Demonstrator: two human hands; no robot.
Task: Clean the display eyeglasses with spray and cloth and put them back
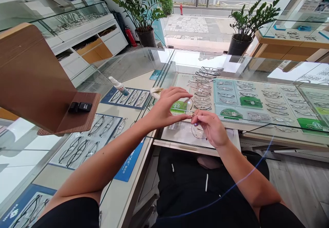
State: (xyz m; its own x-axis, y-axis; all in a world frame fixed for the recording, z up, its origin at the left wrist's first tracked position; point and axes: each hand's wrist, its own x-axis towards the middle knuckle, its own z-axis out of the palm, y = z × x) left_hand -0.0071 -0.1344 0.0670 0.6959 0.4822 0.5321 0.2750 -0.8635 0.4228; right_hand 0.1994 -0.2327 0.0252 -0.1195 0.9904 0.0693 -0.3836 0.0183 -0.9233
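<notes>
A pair of thin-rimmed round glasses (199, 132) is held upright between both hands over the glass counter. My left hand (168, 109) has its fingers curved around the upper lens, with the thumb and fingertips at the rim. My right hand (212, 127) pinches the middle of the frame near the bridge, its fingers closed. A small purplish spot shows at the right fingertips; what it is cannot be made out. The lower lens hangs below the right fingertips.
Rows of glasses (203, 91) lie inside the glass counter (164, 67). A white spray bottle (119, 85) and a crumpled cloth (156, 92) stand left of the hands. A brown stand (38, 80) holds a black object (80, 107). A blue cord (231, 188) crosses the lap.
</notes>
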